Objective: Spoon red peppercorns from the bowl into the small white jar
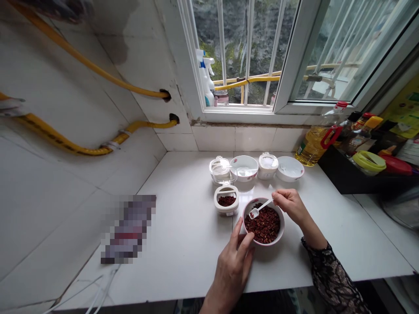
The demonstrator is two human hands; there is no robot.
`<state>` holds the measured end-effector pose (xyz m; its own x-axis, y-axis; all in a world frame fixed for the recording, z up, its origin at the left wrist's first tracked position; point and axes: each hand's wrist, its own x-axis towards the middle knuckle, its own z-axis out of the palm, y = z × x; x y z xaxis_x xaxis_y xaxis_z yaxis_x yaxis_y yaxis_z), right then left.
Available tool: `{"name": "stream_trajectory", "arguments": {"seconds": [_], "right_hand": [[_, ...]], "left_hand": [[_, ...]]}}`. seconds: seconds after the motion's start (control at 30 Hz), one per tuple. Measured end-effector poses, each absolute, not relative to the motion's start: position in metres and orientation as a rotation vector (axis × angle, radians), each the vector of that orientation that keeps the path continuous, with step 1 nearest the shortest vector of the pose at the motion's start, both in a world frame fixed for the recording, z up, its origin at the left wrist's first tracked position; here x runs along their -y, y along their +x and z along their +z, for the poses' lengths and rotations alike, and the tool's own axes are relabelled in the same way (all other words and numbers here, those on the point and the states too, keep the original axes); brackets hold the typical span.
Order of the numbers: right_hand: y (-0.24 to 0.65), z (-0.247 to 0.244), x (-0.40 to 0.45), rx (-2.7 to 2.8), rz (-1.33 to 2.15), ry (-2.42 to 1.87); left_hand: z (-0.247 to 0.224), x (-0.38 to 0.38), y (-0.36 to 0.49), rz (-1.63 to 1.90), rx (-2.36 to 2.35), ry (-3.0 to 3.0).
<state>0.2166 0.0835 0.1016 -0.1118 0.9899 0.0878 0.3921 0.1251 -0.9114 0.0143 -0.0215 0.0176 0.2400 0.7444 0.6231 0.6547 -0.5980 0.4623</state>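
A white bowl (282, 231) with a pink rim holds dark red-brown dried spice pieces (266, 224). My left hand (234, 261) grips the bowl's left rim between thumb and fingers. Above the bowl, my right hand (290, 204) pinches the handle of a small white spoon (264, 204); its scoop is over the spice and bears a few bits. Just left of the bowl stands a lidded container (226, 208) with similar spice inside. Behind are a clear-lidded container (220, 168), a white bowl (244, 174), a container of white contents (267, 171) and another white bowl (290, 175).
An oil bottle (312, 141) stands at the back right beside a black rack (340, 174) of bottles and jars. A pixelated object (129, 229) with white cables lies on the left of the counter (183, 244). Yellow pipes (127, 87) run along the left wall.
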Motion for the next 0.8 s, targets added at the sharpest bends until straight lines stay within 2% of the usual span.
{"name": "stream_trajectory", "arguments": {"seconds": [0.23, 0.37, 0.5, 0.7, 0.8], "right_hand": [[0.213, 0.100, -0.086, 1.484, 1.058, -1.373], [0.200, 0.106, -0.087, 1.439, 0.962, -1.315], [0.178, 0.113, -0.082, 1.565, 0.645, -1.236], [0.155, 0.107, -0.075, 2.137, -0.186, -0.868], [0.159, 0.108, -0.074, 2.177, -0.275, -0.777]], "left_hand": [[0.016, 0.022, 0.014, 1.301, -1.326, 2.360], [0.013, 0.022, 0.014, 1.287, -1.320, 2.353], [0.008, 0.022, 0.015, 1.316, -1.324, 2.339], [0.005, 0.021, 0.014, 1.308, -1.314, 2.387], [0.003, 0.021, 0.015, 1.339, -1.327, 2.366]]}}
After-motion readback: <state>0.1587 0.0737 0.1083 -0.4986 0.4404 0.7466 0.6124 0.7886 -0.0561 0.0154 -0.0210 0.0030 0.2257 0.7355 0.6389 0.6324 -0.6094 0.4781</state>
